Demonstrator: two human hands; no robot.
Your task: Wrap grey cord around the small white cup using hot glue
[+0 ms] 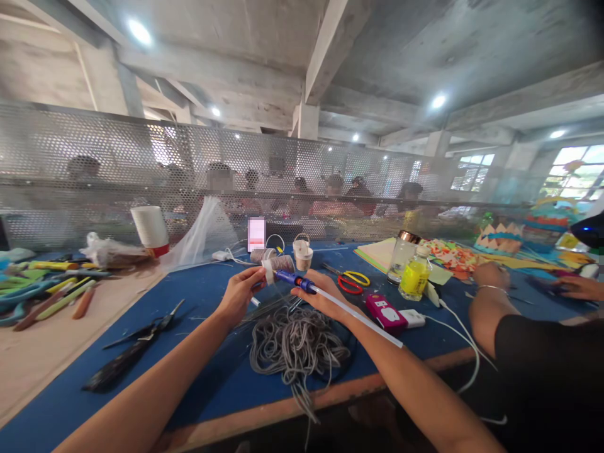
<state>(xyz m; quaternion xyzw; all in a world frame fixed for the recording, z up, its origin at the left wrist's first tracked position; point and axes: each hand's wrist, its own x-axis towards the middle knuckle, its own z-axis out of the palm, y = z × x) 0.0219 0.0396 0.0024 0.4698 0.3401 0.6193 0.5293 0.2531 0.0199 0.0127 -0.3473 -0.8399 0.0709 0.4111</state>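
My right hand (pixel 319 294) grips a long thin tool with a blue head and a translucent white stick (pixel 349 312) running back along my forearm. My left hand (pixel 240 289) pinches a small white piece (pixel 268 270) against the tool's blue tip (pixel 289 277). Both hands hover above a loose pile of grey cord (pixel 295 343) lying on the blue table mat (pixel 207 352).
Black scissors (pixel 141 340) lie at left, red and yellow scissors (pixel 352 280) behind my right hand. A pink device (pixel 384 313), yellow bottle (pixel 413 277), glass jar (pixel 402 255) and small cups (pixel 303 255) stand nearby. A co-worker's arm (pixel 486 302) is at right. A perforated screen (pixel 283 182) backs the table.
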